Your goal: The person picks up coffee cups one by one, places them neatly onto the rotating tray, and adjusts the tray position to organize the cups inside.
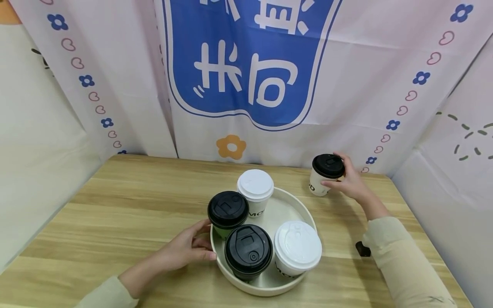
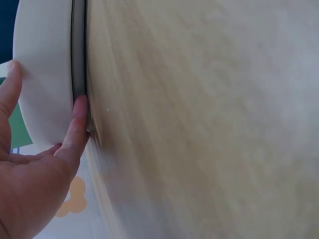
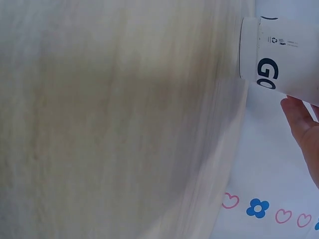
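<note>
A round cream tray [image 1: 265,291] stands on the wooden table, its left rim pinched by my left hand [image 1: 188,246]. In the left wrist view the thumb lies over the edge of the tray wall [image 2: 45,64] and a finger reaches its underside. Inside the tray are two cups with black lids, one green-sided [image 1: 228,209] and one nearer [image 1: 248,252], and two white-lidded cups, at the back [image 1: 256,188] and at the right [image 1: 297,248]. At the back right, my right hand [image 1: 350,182] grips a white paper cup [image 1: 319,185] with a black lid, upright near the table's far edge.
Behind the table [image 1: 115,205] hangs a printed cloth [image 1: 358,85] with a blue emblem; pale cloth walls close off both sides. A small black object [image 1: 363,249] shows beside my right sleeve.
</note>
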`<action>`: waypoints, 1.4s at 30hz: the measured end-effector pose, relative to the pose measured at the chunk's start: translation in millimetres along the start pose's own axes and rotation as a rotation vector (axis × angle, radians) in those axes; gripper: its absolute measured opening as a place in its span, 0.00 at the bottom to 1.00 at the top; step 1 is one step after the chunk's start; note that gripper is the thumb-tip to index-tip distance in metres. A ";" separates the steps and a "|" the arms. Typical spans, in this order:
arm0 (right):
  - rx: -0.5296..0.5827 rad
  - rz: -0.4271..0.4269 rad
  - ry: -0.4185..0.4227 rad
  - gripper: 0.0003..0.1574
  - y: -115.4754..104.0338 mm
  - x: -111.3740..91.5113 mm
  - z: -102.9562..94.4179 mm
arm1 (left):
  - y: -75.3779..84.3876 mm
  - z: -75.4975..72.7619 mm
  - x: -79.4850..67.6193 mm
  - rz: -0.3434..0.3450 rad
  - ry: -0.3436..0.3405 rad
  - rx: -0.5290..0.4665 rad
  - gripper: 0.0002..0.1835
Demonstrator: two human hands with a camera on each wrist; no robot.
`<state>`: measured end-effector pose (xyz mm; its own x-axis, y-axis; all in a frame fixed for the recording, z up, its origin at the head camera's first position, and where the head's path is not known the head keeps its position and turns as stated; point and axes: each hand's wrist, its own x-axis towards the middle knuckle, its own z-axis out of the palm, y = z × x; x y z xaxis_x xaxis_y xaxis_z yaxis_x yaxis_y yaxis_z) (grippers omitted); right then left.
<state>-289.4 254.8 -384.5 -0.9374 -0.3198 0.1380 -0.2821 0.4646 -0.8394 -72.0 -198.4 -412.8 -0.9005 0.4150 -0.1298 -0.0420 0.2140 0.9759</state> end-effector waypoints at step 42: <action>-0.016 -0.103 -0.019 0.57 -14.0 -24.1 -0.4 | 3.6 -0.3 -0.3 -0.021 0.002 0.023 0.56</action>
<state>-262.9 256.3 -375.9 -0.8992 -0.3819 0.2136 -0.3806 0.4418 -0.8124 -72.1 -198.0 -409.2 -0.9005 0.4082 -0.1499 -0.0511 0.2430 0.9687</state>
